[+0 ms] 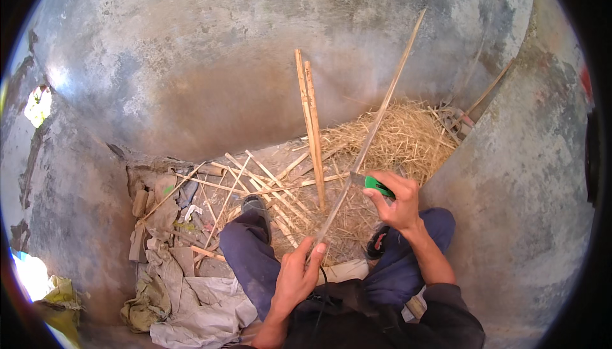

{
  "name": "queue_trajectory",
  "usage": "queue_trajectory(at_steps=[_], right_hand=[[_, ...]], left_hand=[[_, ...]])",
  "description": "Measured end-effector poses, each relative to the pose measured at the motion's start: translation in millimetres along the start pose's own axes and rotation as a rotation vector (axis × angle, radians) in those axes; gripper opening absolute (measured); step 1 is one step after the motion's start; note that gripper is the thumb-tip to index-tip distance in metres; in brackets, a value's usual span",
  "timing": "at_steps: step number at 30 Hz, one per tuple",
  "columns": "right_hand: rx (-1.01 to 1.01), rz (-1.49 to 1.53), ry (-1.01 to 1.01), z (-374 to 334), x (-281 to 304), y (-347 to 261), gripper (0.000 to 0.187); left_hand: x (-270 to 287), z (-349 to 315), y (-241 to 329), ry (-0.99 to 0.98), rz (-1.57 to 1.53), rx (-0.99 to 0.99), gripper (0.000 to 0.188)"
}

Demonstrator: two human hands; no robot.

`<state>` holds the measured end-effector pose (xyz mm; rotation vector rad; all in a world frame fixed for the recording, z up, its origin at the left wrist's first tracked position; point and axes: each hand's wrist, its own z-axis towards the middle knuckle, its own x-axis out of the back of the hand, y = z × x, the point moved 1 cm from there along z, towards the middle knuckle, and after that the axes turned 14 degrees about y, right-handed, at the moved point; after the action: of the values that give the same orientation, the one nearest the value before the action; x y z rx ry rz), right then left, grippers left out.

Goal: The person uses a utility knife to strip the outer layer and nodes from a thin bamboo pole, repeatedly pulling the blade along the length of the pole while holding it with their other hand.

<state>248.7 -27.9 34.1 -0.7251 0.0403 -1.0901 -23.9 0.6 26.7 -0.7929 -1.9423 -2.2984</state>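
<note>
A long, thin wooden strip [377, 123] slants from my lap up toward the back wall. Its lower end is in my left hand [298, 274], with the fingers closed around it. My right hand [398, 199] grips a utility knife [378, 186] with a green handle. The knife's short blade is at the strip, partway along its length; whether it cuts in cannot be told. Both hands are above my lap, between my bent knees.
Two upright wooden strips [310, 116] lean at the back wall. Several pale sticks [280, 189] lie crossed on the floor by my foot. A heap of shavings [405, 142] fills the far right corner. Crumpled sacking [204, 304] lies at the left. Concrete walls [210, 43] close in around me.
</note>
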Motion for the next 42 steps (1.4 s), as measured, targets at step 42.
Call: queue_trajectory(at_steps=[42], right_hand=[[-0.704, 0.510, -0.201, 4, -19, 30, 0.046]], left_hand=[[22, -16, -41, -0.113, 0.040, 0.095, 0.029]])
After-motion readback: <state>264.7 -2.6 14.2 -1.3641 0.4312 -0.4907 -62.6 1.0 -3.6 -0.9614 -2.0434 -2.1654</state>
